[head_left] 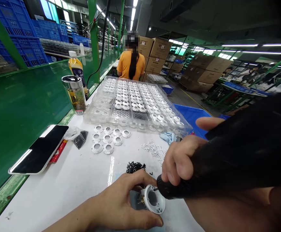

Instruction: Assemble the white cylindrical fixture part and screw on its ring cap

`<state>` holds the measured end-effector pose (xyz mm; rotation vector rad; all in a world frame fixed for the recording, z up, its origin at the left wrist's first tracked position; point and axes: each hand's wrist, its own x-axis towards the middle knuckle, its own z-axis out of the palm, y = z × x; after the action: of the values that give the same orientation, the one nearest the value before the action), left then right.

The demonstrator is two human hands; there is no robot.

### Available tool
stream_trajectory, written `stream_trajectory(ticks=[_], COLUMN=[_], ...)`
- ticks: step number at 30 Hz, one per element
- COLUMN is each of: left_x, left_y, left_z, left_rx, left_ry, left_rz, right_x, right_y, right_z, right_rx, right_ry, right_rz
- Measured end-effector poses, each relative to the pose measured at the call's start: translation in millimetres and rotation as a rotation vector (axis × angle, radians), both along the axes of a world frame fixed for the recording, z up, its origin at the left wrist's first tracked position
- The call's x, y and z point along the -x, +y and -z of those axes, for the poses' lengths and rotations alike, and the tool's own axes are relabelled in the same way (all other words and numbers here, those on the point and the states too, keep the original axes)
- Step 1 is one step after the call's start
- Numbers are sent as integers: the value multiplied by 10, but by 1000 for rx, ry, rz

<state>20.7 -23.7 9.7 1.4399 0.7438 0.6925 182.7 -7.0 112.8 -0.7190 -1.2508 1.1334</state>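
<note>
Gripping one white housing (pixel 155 199) in the left hand (pixel 123 203), right hand (pixel 179 159) closed on a black electric screwdriver (pixel 191 174), nine rings (pixel 107 139) nearby

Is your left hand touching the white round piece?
Touching. The head view shows the left hand curled around the white round piece, holding it by its edge.

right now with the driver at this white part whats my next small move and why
I'd steady the white round housing in the left hand, then press straight in with the black electric screwdriver held in the right hand. Its tip seems to meet the housing near the rim, and the housing is held up in that hand, so it could tilt. The tip itself is partly hidden.
</note>
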Motion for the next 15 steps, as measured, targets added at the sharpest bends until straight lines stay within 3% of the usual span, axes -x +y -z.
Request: stream_trajectory(ticks=[4,15], left_x=[2,-5], left_y=[19,19], left_z=[-7,15], left_rx=[12,-1], left_ry=[19,-25], left_rz=[3,-12], right_x=[38,-84], right_y=[-19,-58], right_z=[-30,62], right_rx=[79,94], right_ry=[39,58], right_rz=[57,-145])
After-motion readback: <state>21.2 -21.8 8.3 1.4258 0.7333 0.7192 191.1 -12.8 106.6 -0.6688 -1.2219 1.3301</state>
